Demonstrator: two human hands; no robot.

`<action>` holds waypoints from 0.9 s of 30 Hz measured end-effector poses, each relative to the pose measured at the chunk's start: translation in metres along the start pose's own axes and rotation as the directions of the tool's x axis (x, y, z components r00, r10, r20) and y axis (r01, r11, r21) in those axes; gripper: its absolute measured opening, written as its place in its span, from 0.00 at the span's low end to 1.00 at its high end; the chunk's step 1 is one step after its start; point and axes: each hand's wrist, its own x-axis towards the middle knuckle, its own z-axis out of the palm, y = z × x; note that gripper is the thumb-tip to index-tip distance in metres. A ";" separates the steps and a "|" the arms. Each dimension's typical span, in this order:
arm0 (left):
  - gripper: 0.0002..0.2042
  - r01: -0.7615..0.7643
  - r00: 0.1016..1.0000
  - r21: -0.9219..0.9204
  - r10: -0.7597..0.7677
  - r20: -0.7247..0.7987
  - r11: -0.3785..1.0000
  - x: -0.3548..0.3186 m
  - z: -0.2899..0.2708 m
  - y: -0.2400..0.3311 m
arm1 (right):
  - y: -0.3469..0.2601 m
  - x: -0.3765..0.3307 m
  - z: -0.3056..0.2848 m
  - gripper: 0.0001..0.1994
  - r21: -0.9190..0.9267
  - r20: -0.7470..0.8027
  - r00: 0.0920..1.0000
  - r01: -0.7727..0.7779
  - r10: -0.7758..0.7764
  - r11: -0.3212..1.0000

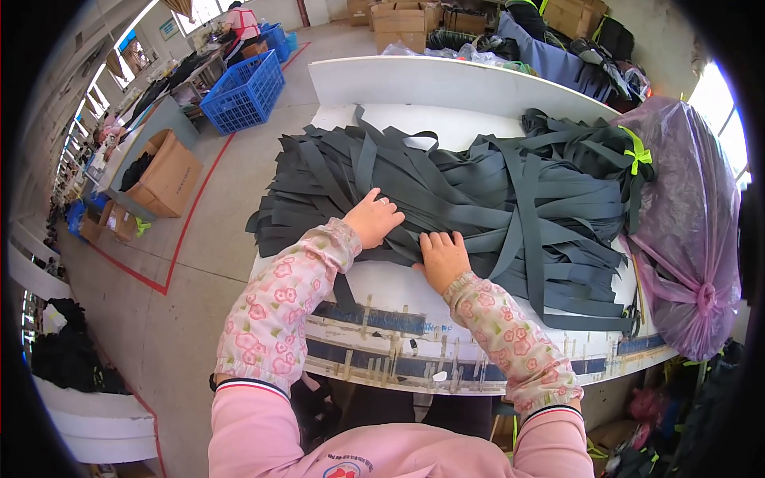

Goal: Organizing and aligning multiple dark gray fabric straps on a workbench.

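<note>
A broad pile of dark grey-green fabric strips (430, 187) lies across the white table (374, 275). My left hand (373, 220), with a ring on one finger, presses on the front left of the pile, its fingers bent over the strips. Close to it on the right, my right hand (445, 259) has its fingers curled onto the near edge of the same strips. The fingertips of both hands are partly hidden among the fabric. One long strip (530, 239) runs over the right of the pile toward me. A yellow-green ribbon (637, 151) ties a bundle at the far right.
A pink plastic bag (685, 231) is knotted beside the table's right end, near scissors (635, 315). White boarding (446, 84) rises along the back. To the left stand a cardboard box (165, 174) and blue crate (243, 92). Another person (241, 32) is far off.
</note>
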 end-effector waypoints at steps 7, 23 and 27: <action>0.10 -0.020 0.995 -0.038 0.024 0.097 0.999 -0.005 0.012 0.006 | 0.000 -0.002 0.018 0.12 -0.008 -0.070 0.998 0.010 -0.010 1.000; 0.18 0.079 0.982 -0.150 -0.051 0.179 0.985 0.044 -0.015 -0.017 | 0.029 0.035 -0.002 0.12 -0.064 -0.062 0.997 -0.045 0.041 0.997; 0.17 0.031 0.990 -0.208 -0.001 0.144 0.978 0.033 -0.008 -0.013 | 0.016 0.017 0.001 0.09 0.003 0.067 0.995 -0.068 0.068 0.998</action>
